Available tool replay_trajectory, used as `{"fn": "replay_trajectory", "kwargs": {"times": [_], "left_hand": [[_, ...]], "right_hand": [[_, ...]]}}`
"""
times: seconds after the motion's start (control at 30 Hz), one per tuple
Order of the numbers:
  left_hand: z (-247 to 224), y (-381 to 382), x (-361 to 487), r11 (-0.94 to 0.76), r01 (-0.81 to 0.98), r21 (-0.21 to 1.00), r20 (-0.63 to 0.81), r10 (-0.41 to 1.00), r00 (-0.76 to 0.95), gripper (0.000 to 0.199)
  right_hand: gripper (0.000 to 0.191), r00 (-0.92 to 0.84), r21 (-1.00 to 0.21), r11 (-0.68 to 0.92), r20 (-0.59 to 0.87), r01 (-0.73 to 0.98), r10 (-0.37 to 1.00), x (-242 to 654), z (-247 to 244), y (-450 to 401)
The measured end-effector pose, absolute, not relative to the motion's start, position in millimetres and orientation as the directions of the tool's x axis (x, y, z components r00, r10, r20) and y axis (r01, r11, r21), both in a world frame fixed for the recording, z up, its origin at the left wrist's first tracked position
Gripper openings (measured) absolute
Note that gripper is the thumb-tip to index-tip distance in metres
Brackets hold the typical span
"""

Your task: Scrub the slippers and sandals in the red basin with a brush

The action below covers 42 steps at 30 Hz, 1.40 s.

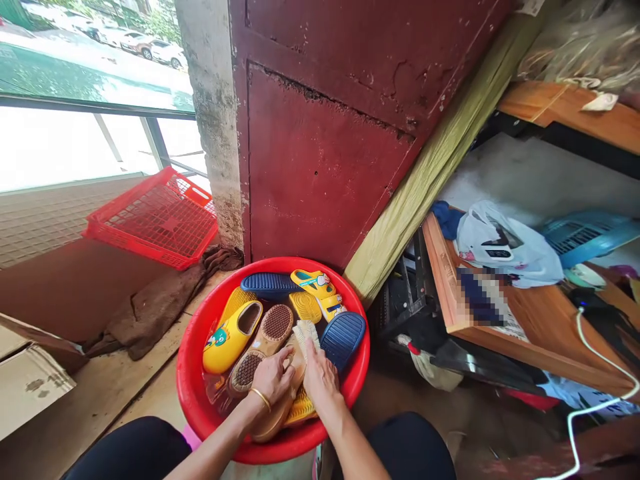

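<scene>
A wide red plastic basin (191,380) sits low in front of me, holding several wet slippers. My left hand (273,377), with a gold bangle on its wrist, grips a tan slipper (267,417) along its upper edge. My right hand (320,377) presses on a pale-bristled scrub brush (305,337), which rests against that slipper. A yellow clog (233,340) lies to the left, a navy slipper (269,285) at the far rim and another navy slipper (344,339) at the right. A yellow sandal (315,283) lies at the back.
A red plastic crate (153,220) leans by a concrete pillar (215,120), with a brown cloth (150,310) on the floor. A red metal door (320,153) rises behind the basin. To the right are a wooden shelf (500,320) with a white plastic bag (505,247) and a white cable (600,400).
</scene>
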<state>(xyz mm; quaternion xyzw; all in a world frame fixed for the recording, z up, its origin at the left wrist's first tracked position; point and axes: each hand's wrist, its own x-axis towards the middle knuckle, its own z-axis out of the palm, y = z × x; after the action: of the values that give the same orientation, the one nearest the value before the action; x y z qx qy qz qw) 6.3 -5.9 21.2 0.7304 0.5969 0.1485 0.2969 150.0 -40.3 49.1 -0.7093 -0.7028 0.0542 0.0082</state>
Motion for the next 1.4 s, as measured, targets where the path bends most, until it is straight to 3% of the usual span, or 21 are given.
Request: {"fn": "replay_trajectory", "kwargs": {"times": [0.13,0.27,0.37,0.5,0.7,0.87,1.0,1.13,1.3,1.4], "left_hand": [[20.2,-2.5,7.9,-0.076,0.788,0.61,-0.174,0.958,0.227,0.045],[17.2,0.5,9.6,-0.051,0.783,0.62,-0.196,0.956,0.218,0.043],[16.0,0.5,8.2,-0.068,0.756,0.651,-0.177,0.955,0.238,0.045],[15.5,-0.1,1.8,-0.035,0.76,0.649,-0.16,0.97,0.181,0.047],[16.6,-2.0,-1.6,0.04,0.741,0.671,-0.174,0.979,0.104,0.047],[17.1,-7.1,1.3,-0.05,0.716,0.696,-0.109,0.979,0.174,0.051],[10.3,-10.7,0.9,-0.074,0.686,0.724,-0.079,0.979,0.188,0.052],[-1.0,-8.8,1.2,-0.092,0.618,0.781,-0.038,0.98,0.195,0.052],[-0.3,12.1,-27.2,-0.174,0.62,0.765,0.085,0.982,0.17,0.041],[3.6,23.3,-55.3,-0.057,0.747,0.662,0.001,0.997,0.075,0.048]], "right_hand": [[0.072,0.013,-0.03,-0.015,-0.063,0.999,0.998,156.0,34.0,-71.4],[0.086,0.035,-0.131,-0.049,-0.104,0.99,0.994,161.8,11.8,-131.8],[0.084,0.014,-0.165,-0.036,-0.132,0.986,0.991,154.7,16.6,-129.8],[0.07,-0.038,-0.226,0.029,-0.037,0.974,0.999,146.0,35.4,-87.3],[0.075,-0.052,-0.366,0.075,0.074,0.928,0.996,161.2,30.5,-88.2],[0.072,0.04,-0.233,-0.033,0.024,0.972,0.999,159.5,39.3,-63.6],[0.07,0.003,-0.145,-0.008,-0.034,0.989,0.999,149.8,45.3,-41.0],[0.076,-0.013,-0.091,0.015,0.023,0.996,1.0,155.1,20.0,-78.3],[0.082,-0.029,-0.203,0.026,-0.009,0.979,1.0,175.8,2.1,-131.8],[0.08,-0.062,-0.349,0.1,0.118,0.932,0.991,186.6,22.3,-121.7]]}}
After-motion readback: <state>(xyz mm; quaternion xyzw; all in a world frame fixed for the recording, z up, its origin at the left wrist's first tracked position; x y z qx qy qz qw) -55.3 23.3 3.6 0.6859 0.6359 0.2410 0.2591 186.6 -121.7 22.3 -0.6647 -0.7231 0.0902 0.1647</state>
